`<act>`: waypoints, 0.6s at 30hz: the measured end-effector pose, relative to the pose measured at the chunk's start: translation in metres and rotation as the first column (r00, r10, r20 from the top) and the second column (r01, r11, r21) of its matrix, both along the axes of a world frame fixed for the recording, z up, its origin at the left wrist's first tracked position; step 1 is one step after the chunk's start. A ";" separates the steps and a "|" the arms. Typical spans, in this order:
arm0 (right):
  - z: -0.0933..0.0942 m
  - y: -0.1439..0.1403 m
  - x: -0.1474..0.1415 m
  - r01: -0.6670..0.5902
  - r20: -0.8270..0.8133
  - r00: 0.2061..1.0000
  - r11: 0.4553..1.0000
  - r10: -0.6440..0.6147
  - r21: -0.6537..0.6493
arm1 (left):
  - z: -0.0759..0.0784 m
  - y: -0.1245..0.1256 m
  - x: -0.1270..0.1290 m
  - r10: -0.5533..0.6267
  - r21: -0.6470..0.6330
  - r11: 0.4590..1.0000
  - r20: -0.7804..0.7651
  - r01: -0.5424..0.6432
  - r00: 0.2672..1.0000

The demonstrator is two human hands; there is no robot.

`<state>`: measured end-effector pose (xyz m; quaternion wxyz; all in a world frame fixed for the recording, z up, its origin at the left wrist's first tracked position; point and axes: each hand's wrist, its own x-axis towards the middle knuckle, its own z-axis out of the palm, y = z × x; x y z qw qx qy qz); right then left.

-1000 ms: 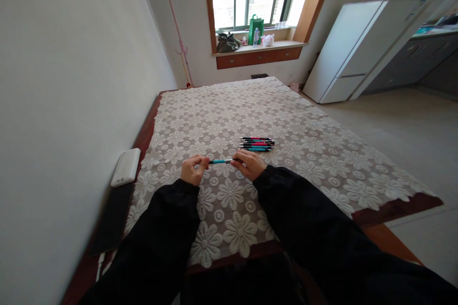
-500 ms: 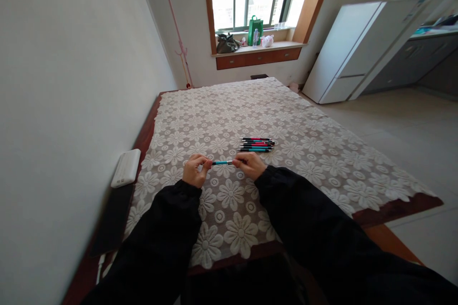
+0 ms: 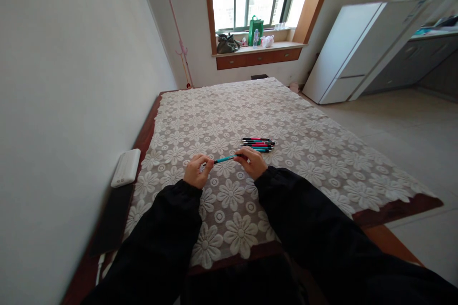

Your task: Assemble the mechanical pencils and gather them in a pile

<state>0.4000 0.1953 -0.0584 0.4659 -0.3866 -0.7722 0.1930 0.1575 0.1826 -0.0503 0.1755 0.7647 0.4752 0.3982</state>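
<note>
A blue-and-black pen [image 3: 225, 158] is held between my two hands, above the flowered tablecloth [image 3: 231, 195]. The fingertips of my left hand [image 3: 196, 170] pinch its dark left end. My right hand [image 3: 253, 162] grips the other end between thumb and fingers, which hide that end. The pen slopes slightly upward to the right. Just beyond my right hand lies a group of several pens [image 3: 256, 143], red-and-black and blue-and-black, side by side on the cloth. My right fingers partly overlap the nearest one in view.
On the table's left edge are a white power bank [image 3: 126, 167] and a flat black object [image 3: 111, 219], with a white cable [image 3: 100, 267] near it. A wall [image 3: 71, 105] runs along the left. Farther off stand a pink coat rack [image 3: 173, 19] and a white fridge [image 3: 352, 52].
The pen's right end has risen with my right hand, tilting the pen. The silvery section seen beside the right fingers before no longer shows. My left hand has barely moved.
</note>
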 end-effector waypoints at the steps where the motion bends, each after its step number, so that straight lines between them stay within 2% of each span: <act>1: 0.001 -0.001 0.000 -0.005 -0.002 1.000 1.000 0.005 0.013 | 0.000 0.000 0.000 -0.022 -0.003 1.000 -0.012 0.022 1.000; 7: 0.003 -0.004 0.001 -0.027 0.048 0.999 0.999 0.025 0.031 | -0.001 0.000 -0.001 -0.083 0.023 0.996 -0.052 0.084 0.995; 14: 0.009 -0.006 0.001 -0.030 0.238 0.971 0.998 0.014 0.063 | -0.003 0.001 -0.002 -0.052 0.053 0.997 -0.086 0.057 0.995; 18: 0.007 -0.007 0.000 0.005 0.212 0.977 1.000 -0.001 -0.015 | 0.000 -0.001 -0.001 -0.014 0.115 0.993 -0.089 0.024 0.996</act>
